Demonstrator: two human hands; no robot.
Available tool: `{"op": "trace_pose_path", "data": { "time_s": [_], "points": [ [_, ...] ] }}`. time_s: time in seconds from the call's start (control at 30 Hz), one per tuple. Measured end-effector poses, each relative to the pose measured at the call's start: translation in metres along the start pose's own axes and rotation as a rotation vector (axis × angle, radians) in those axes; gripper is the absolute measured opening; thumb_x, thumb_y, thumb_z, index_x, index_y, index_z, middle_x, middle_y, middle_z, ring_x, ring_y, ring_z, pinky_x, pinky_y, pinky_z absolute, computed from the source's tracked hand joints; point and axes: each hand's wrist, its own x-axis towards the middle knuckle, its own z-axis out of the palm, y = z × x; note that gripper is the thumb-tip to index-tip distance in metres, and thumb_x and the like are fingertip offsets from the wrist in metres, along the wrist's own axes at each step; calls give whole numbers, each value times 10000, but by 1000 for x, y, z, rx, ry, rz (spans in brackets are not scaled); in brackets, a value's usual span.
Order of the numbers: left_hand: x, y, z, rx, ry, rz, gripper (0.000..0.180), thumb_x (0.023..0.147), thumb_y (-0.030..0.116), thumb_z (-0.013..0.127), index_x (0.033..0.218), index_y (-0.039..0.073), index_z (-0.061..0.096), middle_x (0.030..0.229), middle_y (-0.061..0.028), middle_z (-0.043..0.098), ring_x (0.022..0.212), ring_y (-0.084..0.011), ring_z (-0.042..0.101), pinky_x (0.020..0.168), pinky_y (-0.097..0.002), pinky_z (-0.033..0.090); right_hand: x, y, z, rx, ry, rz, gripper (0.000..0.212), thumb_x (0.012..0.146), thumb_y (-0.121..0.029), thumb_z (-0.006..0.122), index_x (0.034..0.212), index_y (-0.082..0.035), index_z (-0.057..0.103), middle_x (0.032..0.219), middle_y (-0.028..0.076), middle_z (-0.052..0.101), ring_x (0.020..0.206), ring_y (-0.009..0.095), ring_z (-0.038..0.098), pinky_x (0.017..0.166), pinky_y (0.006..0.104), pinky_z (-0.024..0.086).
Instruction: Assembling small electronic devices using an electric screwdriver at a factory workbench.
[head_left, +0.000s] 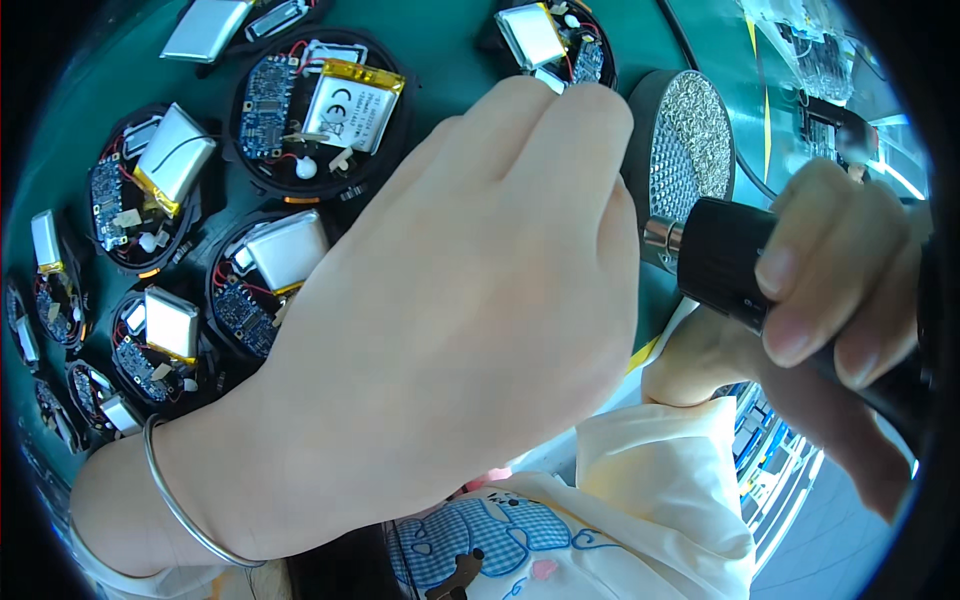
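My left hand (470, 270) spans the middle with its back toward me and its fingers curled down out of sight. Whatever it may pinch is hidden behind it. At the right, the fingers of my right hand (830, 260) wrap round the black handle of a soldering iron (725, 255). Its metal collar points left, and its tip is lost behind my left hand. Just beyond the collar stands a round tip cleaner (690, 140) filled with metal wool. Near my left knuckles lies an open round black housing (545, 40) with a silver battery and a blue circuit board.
Several more open round housings (320, 110) with batteries, boards and thin red wires cover the left of the green table mat (440, 50). A black cable (682, 40) runs behind the tip cleaner. Clear plastic items (810, 60) lie at the far right.
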Motion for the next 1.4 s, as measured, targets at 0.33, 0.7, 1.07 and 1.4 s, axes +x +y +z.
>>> {"op": "trace_pose_path", "data": {
  "time_s": [0.33, 0.7, 1.07, 1.4],
  "points": [
    [16, -14, -14, 487, -3, 44, 269, 574, 100, 738, 802, 27, 614, 1037, -145, 532, 994, -308, 533, 826, -412, 442, -20, -15, -36, 80, 112, -47, 726, 653, -636, 689, 1074, -62, 547, 773, 23, 523, 578, 118, 508, 550, 270, 379],
    [-34, -1, -53, 53, -577, 108, 319, 563, 292, 736, 756, 92, 581, 939, -37, 574, 910, -258, 546, 804, -460, 398, -17, -11, -38, -152, -100, -17, 893, 682, -749, 571, 1213, -46, 429, 853, 56, 500, 611, 151, 527, 568, 296, 426],
    [-25, 0, 6, 213, -161, 97, 369, 574, 192, 724, 881, 38, 590, 1112, -94, 571, 973, -294, 556, 806, -423, 425, 14, 1, -76, 59, -573, 301, 288, 817, -300, 588, 871, -18, 564, 828, 144, 617, 720, 258, 618, 735, 389, 494],
    [-20, -2, 6, 298, -184, 36, 513, 561, 164, 733, 1039, 32, 601, 1148, -114, 529, 862, -283, 516, 713, -376, 427, -16, -13, -32, 143, 92, -21, 311, 777, -328, 652, 694, -38, 577, 692, 105, 582, 627, 221, 593, 652, 340, 469]
  ]
}}
